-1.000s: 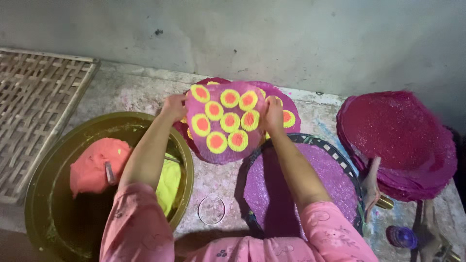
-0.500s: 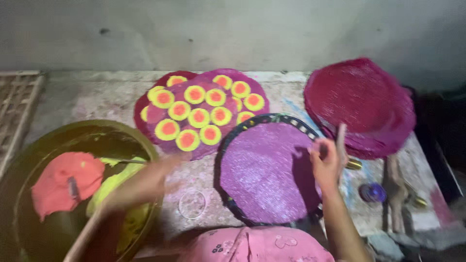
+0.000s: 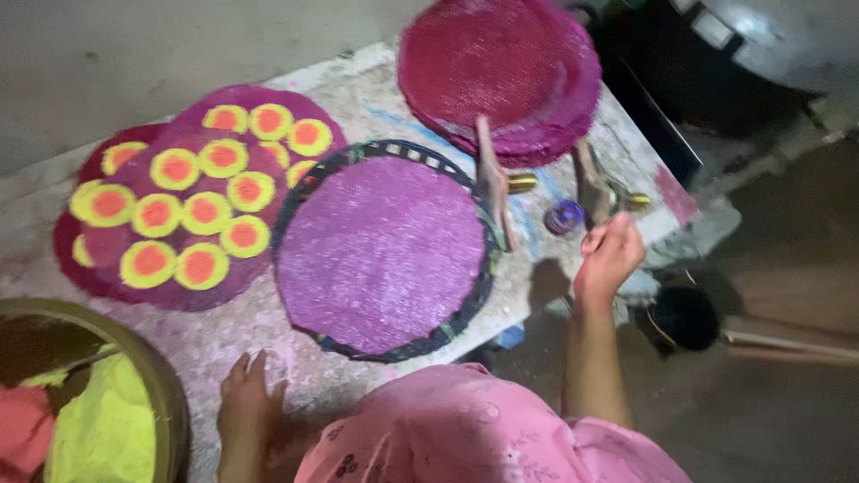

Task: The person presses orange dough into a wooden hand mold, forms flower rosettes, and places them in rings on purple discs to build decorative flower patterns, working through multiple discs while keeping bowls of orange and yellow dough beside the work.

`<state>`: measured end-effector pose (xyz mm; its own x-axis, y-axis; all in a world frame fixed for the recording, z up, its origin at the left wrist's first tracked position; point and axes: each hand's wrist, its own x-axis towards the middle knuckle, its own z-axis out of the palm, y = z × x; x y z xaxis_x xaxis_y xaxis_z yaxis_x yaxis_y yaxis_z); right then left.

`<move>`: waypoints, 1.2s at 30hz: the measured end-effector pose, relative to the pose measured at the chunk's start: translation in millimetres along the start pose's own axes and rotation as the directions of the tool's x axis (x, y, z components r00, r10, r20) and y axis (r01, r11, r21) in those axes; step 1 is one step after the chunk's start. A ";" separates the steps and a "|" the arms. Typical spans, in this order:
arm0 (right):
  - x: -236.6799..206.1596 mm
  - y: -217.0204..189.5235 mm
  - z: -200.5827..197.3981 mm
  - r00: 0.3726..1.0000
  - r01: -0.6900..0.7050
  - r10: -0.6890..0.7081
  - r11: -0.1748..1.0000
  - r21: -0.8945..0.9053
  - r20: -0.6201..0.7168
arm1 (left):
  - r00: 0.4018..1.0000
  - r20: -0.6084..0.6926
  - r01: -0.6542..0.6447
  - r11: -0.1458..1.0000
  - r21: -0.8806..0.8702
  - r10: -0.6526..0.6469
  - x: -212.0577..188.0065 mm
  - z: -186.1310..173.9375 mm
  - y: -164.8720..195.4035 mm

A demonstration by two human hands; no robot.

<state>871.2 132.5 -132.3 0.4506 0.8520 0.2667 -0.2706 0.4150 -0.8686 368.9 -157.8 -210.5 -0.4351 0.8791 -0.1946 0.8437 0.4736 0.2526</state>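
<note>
1. Hands: the right hand (image 3: 610, 255) is raised at the table's right edge, fingers curled loosely inward; whether it grips anything cannot be told. It sits just below a small blue-purple round object (image 3: 565, 216) and near two upright wooden-handled tools (image 3: 494, 179).
2. The left hand (image 3: 245, 394) lies low on the speckled table (image 3: 358, 72), fingers spread and flat, holding nothing, just beside a small clear ring (image 3: 273, 362).
3. Centre: an empty purple woven mat (image 3: 380, 250) rests in a dark round frame (image 3: 300, 192), between the two hands.
4. Left of it: overlapping magenta mats (image 3: 259, 100) carry yellow discs with orange centres (image 3: 157, 216), touching the frame's edge.
5. Upper right: a stack of bare magenta mats (image 3: 497, 67), well apart from the left hand.
6. Lower left: a large olive bowl (image 3: 165, 385) holds yellow-green dough (image 3: 103, 425) and orange-red dough (image 3: 20, 425).
7. Pink sleeves (image 3: 465, 425) fill the lower edge.
</note>
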 end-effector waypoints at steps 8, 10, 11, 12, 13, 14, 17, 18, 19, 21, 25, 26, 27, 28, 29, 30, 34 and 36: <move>75.2 -22.5 -72.9 0.982 0.142 -0.169 0.953 -0.267 -0.079 | 0.966 -0.091 0.230 0.966 -0.116 -0.241 -7.7 7.3 46.0; 93.1 -19.1 -92.7 0.980 0.177 -0.199 0.893 -0.413 -0.009 | 0.950 -0.010 0.309 0.946 -0.096 -0.312 -3.7 10.6 57.0; 101.6 -17.6 -103.5 0.976 0.208 -0.206 0.825 -0.525 0.062 | 0.946 -0.047 0.313 0.943 -0.112 -0.320 -3.0 13.7 63.3; 109.5 -16.4 -113.8 0.970 0.241 -0.204 0.744 -0.624 0.132 | 0.941 -0.084 0.317 0.940 -0.127 -0.329 -3.3 16.8 70.1; 117.7 -15.7 -124.3 0.964 0.267 -0.169 0.654 -0.708 0.207 | 0.933 -0.120 0.322 0.936 -0.143 -0.339 -5.5 20.4 78.0; 125.1 -15.1 -134.1 0.952 0.299 -0.125 0.554 -0.777 0.278 | 0.909 -0.240 0.320 0.939 -0.128 -0.342 -9.4 23.4 86.0; 144.6 -11.6 -157.5 0.909 0.405 -0.007 0.246 -0.881 0.416 | 0.813 -0.456 0.348 0.930 -0.118 -0.362 -21.8 27.4 110.5; 149.8 -9.9 -162.9 0.893 0.442 0.030 0.143 -0.886 0.450 | 0.806 -0.442 0.370 0.918 -0.141 -0.393 -23.5 26.0 117.0; 154.1 -8.4 -167.0 0.911 0.374 0.125 0.148 -0.916 0.392 | 0.798 -0.427 0.395 0.904 -0.165 -0.426 -26.5 24.9 123.4; 159.7 -5.1 -171.7 0.906 0.243 0.321 0.136 -0.960 0.275 | 0.795 -0.337 0.493 0.861 -0.125 -0.504 -28.4 19.6 132.7; 164.1 -1.7 -173.0 0.869 0.268 0.357 0.243 -0.932 0.342 | 0.724 -0.275 0.634 0.767 -0.094 -0.633 -30.4 0.1 146.5; 164.4 -1.1 -172.6 0.877 0.275 0.344 0.216 -0.937 0.336 | 0.720 -0.258 0.596 0.765 -0.245 -0.644 -32.5 -2.6 147.9; 165.0 0.4 -171.3 0.884 0.279 0.330 0.192 -0.941 0.330 | 0.718 -0.246 0.542 0.745 -0.389 -0.651 -34.0 -7.1 152.7; 165.1 2.0 -170.0 0.899 0.348 0.253 0.088 -0.933 0.359 | 0.716 -0.209 0.525 0.710 -0.468 -0.667 -34.1 -14.3 157.4; 165.3 4.4 -168.1 0.902 0.405 0.174 -0.019 -0.914 0.396 | 0.714 -0.173 0.506 0.670 -0.544 -0.679 -32.6 -21.4 163.4; 165.0 7.1 -166.1 0.899 0.387 0.205 0.048 -0.921 0.388 | 0.706 -0.040 0.545 0.578 -0.608 -0.708 -27.9 -26.2 173.2; 158.2 17.8 -156.6 0.844 0.444 0.267 0.141 -0.885 0.466 | 0.890 -0.331 0.073 0.815 -0.576 -0.314 -10.3 -20.6 222.2; 151.6 19.6 -151.8 0.819 0.489 0.261 0.149 -0.860 0.511 | 0.901 -0.357 -0.016 0.804 -0.594 -0.246 3.5 -12.3 240.8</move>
<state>1063.4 221.4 -172.3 -0.1360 0.9693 0.2048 0.9114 0.2034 -0.3577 566.7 -40.1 -138.7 -0.7120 0.6949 0.1007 0.4984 0.3991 0.7696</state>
